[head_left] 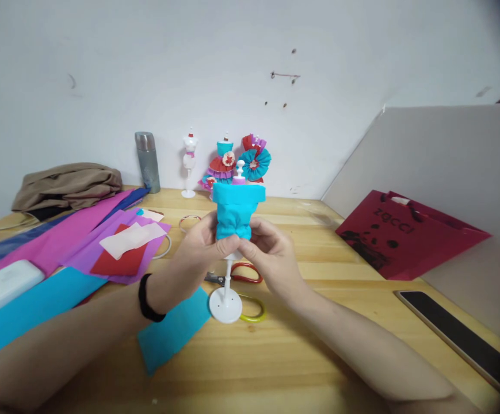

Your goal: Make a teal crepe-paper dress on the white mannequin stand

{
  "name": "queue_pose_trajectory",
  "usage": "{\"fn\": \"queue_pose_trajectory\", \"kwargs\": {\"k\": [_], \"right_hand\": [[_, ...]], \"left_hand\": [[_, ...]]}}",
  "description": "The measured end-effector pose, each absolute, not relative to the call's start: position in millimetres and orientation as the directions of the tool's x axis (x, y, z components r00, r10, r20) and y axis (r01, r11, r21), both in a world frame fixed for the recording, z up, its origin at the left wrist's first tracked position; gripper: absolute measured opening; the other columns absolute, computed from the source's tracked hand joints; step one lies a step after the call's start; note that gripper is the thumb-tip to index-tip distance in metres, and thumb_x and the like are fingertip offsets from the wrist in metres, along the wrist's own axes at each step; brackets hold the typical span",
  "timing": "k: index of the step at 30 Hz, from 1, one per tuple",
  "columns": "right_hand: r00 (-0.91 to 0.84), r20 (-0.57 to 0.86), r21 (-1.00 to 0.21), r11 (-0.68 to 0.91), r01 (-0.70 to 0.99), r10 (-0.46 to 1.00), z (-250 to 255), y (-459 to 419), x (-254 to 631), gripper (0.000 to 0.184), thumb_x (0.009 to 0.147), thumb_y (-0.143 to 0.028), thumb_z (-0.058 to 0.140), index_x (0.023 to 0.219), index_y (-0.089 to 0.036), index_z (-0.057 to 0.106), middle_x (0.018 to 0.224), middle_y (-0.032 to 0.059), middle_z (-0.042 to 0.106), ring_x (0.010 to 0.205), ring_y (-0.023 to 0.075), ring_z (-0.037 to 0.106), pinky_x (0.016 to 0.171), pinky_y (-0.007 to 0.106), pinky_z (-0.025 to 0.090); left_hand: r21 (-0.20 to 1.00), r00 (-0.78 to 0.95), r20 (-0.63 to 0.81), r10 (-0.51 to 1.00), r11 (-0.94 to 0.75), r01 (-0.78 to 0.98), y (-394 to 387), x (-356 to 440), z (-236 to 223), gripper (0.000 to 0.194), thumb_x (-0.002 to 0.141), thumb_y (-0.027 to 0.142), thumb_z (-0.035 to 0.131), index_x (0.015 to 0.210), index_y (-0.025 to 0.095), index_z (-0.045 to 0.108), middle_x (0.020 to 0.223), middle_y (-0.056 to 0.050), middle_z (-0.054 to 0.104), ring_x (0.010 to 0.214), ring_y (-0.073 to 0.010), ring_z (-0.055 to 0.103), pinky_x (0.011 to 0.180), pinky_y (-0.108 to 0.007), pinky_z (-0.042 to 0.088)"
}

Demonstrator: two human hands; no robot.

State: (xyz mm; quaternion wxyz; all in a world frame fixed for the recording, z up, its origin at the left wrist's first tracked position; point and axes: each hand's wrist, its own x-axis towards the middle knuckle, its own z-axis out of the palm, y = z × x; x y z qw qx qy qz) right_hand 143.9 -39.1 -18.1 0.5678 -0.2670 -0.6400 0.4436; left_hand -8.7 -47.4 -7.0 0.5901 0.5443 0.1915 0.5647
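Observation:
A small white mannequin stand (225, 303) rests on the wooden table (319, 345), its torso wrapped in blue crepe paper (235, 208). My left hand (202, 244) and my right hand (267, 253) pinch the lower edge of that blue paper wrap from both sides, fingers pressed together at the waist. A black band sits on my left wrist (146, 299). Behind the stand lie red-handled scissors (239, 276) and a yellow ring (254, 310).
Sheets of blue, pink, purple, red and white paper (81, 247) lie at left, with a blue strip (172, 333) by my forearm. Dressed mannequins (232, 161), a bare one (189, 164) and a flask (147, 161) stand at the back. A red bag (405, 233) and phone (457, 333) lie right.

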Motion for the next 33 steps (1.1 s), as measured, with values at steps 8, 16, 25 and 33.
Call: {"fn": "queue_pose_trajectory", "kwargs": {"k": [8, 16, 25, 33], "right_hand": [[-0.142, 0.5, -0.865, 0.487, -0.119, 0.854, -23, -33, 134, 0.038, 0.071, -0.046, 0.087, 0.097, -0.025, 0.068, 0.091, 0.0012, 0.073, 0.084, 0.0186, 0.066, 0.078, 0.034, 0.054], [-0.212, 0.497, -0.868, 0.477, -0.141, 0.842, -17, -12, 133, 0.039, 0.069, -0.048, 0.087, 0.092, -0.024, 0.067, 0.093, 0.0017, 0.073, 0.084, 0.0179, 0.067, 0.078, 0.033, 0.056], [-0.289, 0.568, -0.727, 0.634, 0.265, 0.771, 23, 9, 167, 0.034, 0.086, -0.05, 0.064, 0.078, -0.017, 0.071, 0.07, 0.0041, 0.072, 0.064, 0.0172, 0.065, 0.059, 0.03, 0.051], [-0.089, 0.887, -0.345, 0.779, 0.524, 0.453, 27, 16, 160, 0.014, 0.086, -0.025, 0.065, 0.074, -0.021, 0.059, 0.066, 0.0004, 0.066, 0.058, 0.014, 0.059, 0.059, 0.029, 0.047]], "left_hand": [[0.892, 0.177, 0.336, 0.925, -0.252, -0.375, -48, -8, -2, 0.034, 0.076, 0.043, 0.082, 0.096, 0.018, 0.07, 0.096, -0.005, 0.073, 0.096, -0.0221, 0.067, 0.093, -0.038, 0.052], [0.895, 0.203, 0.342, 0.918, -0.252, -0.368, -34, -9, 4, 0.037, 0.076, 0.046, 0.083, 0.097, 0.018, 0.07, 0.104, -0.007, 0.074, 0.103, -0.0227, 0.066, 0.097, -0.037, 0.05], [0.853, 0.277, 0.311, 0.909, -0.139, -0.503, -8, -7, 2, 0.037, 0.077, 0.043, 0.085, 0.1, 0.017, 0.07, 0.089, -0.004, 0.072, 0.077, -0.0155, 0.066, 0.071, -0.028, 0.053], [0.836, 0.374, 0.247, 0.894, -0.001, -0.549, -9, -11, 0, 0.042, 0.076, 0.044, 0.087, 0.101, 0.014, 0.07, 0.097, -0.007, 0.072, 0.082, -0.0192, 0.071, 0.08, -0.036, 0.061]]}}
